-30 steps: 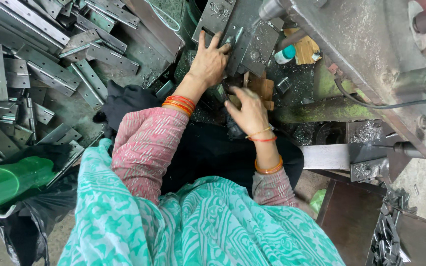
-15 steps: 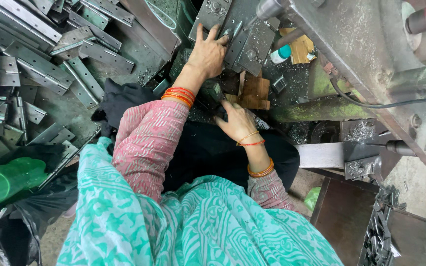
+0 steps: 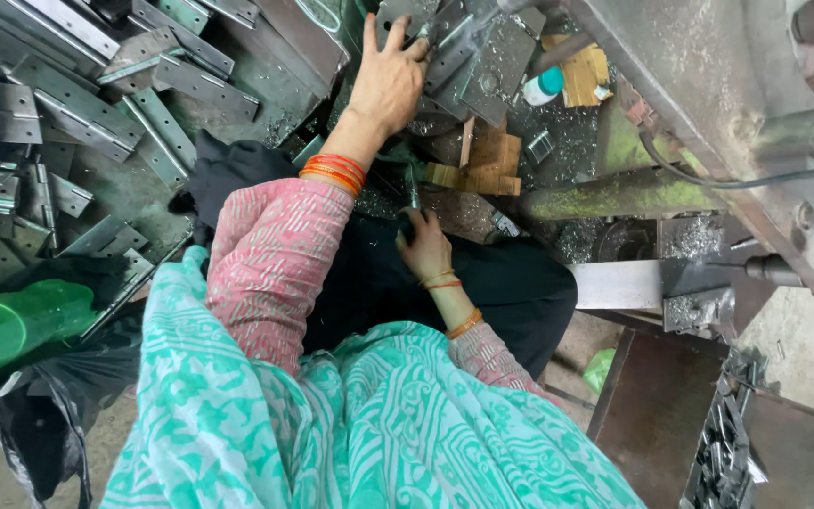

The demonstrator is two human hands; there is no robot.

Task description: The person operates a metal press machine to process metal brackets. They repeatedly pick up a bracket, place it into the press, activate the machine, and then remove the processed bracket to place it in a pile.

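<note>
Change: left hand (image 3: 390,80) reaching further up than a second ago, fingers now spread flat on the grey metal plate (image 3: 454,52) under the machine; right hand (image 3: 423,247) drawn back from the wooden blocks (image 3: 482,160) toward the lap.
Meaning: probably plate being steadied or set in place while the tool is readied; judgement only.
Left hand: palm down, fingers fanned, pressing on the plate, nothing pinched.
Right hand: curled around a slim dark tool (image 3: 413,200), tip pointing up toward the plate; grip closed, kind of tool too small to tell.
Plate: flat, dull grey, scratched, with small holes; lying at top centre, touching the left hand's fingertips.
Hinge blanks (image 3: 68,104): long folded steel pieces with knuckled edges, heaped at left, well apart from both hands.
Swarf: bright metal shavings scattered round the blocks.
Blocks: rough pale wood, squared, just beside the plate.
Machine frame (image 3: 708,94): heavy, worn, grey-green paint, upper right.
Bottle (image 3: 11,325): green, smooth plastic, lower left.
Clothing: pink patterned sleeve, teal printed cloth, orange bangles (image 3: 332,172) on the wrist.
</note>
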